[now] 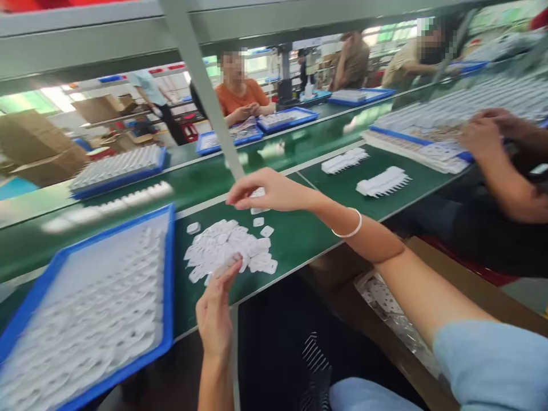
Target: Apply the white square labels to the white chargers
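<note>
I see the white pile point(225, 242) lying between the left hand point(215, 314), nearer it, and right hand point(274, 191); blurred fingers, can't tell if clamped

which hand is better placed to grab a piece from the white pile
Probably the left hand: it reaches the near edge of the white pile, while the right hand appears beyond the far edge.
</note>
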The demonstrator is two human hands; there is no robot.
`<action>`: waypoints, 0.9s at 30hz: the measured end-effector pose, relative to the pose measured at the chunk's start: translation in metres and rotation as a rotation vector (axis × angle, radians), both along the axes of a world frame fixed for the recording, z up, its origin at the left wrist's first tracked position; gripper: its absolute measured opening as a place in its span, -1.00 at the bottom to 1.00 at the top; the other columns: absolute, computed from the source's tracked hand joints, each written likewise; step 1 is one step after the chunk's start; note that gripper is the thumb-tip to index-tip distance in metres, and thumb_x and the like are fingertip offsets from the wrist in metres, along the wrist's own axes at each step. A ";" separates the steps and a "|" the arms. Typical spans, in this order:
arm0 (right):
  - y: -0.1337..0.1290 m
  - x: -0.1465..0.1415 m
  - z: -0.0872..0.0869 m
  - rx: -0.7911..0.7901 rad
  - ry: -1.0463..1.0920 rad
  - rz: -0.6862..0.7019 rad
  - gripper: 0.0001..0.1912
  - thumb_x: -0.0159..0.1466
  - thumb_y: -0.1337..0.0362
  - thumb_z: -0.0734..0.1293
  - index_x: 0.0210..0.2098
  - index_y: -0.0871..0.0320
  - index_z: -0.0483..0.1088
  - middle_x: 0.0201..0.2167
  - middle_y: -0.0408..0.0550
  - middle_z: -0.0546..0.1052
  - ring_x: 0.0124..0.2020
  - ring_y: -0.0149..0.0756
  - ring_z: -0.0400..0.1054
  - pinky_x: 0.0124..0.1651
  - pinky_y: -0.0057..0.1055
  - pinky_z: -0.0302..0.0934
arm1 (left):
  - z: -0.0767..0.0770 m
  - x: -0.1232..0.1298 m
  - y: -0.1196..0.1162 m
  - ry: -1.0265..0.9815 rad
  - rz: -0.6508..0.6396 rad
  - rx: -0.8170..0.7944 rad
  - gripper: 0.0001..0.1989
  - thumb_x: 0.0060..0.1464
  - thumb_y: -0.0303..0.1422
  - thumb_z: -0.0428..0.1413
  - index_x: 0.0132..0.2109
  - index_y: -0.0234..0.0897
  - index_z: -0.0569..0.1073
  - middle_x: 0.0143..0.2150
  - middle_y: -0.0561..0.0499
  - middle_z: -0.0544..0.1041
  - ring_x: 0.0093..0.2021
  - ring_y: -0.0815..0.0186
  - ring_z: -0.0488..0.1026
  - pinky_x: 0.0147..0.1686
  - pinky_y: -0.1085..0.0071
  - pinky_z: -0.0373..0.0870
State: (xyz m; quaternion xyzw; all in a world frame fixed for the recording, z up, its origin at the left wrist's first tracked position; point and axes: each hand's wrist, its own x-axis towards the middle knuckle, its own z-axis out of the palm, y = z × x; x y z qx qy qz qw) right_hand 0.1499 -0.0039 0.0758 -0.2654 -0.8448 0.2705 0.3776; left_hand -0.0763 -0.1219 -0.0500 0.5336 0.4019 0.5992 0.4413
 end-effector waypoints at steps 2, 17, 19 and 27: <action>-0.020 0.057 -0.030 0.050 -0.050 -0.448 -0.74 0.31 0.27 0.36 -0.05 0.25 0.52 -0.06 0.00 0.60 -0.03 -0.23 0.46 0.08 -0.35 0.30 | 0.007 0.012 0.019 -0.003 -0.060 -0.003 -0.62 0.27 -0.17 0.04 -0.10 -0.31 0.66 0.02 -0.17 0.62 0.19 0.02 0.46 0.28 0.04 0.32; -0.030 0.208 -0.158 -0.132 -0.414 -1.684 -0.42 0.25 -0.06 0.30 0.05 0.28 0.36 0.02 0.62 0.40 0.13 0.48 0.26 0.04 0.28 0.22 | 0.053 0.098 0.122 0.256 -0.236 -0.017 -0.55 0.19 -0.01 0.10 -0.02 -0.23 0.62 0.12 -0.13 0.56 0.17 0.03 0.46 0.24 0.06 0.32; -0.032 0.211 -0.162 -0.157 -0.406 -1.690 -0.40 0.23 -0.10 0.30 0.08 0.22 0.35 0.04 0.59 0.40 0.15 0.47 0.27 0.05 0.29 0.20 | 0.056 0.103 0.135 0.255 -0.250 -0.024 -0.55 0.17 -0.01 0.11 -0.03 -0.24 0.63 0.13 -0.15 0.56 0.18 0.01 0.46 0.24 0.05 0.31; -0.044 0.226 -0.177 -0.205 -0.328 -1.606 -0.32 0.14 -0.08 0.33 0.13 0.21 0.37 0.09 0.39 0.47 0.15 0.34 0.31 0.15 0.20 0.20 | 0.038 0.103 0.170 0.166 -0.281 -0.143 -0.56 0.07 -0.06 0.22 -0.06 -0.31 0.63 0.17 -0.20 0.53 0.27 -0.06 0.37 0.32 -0.01 0.15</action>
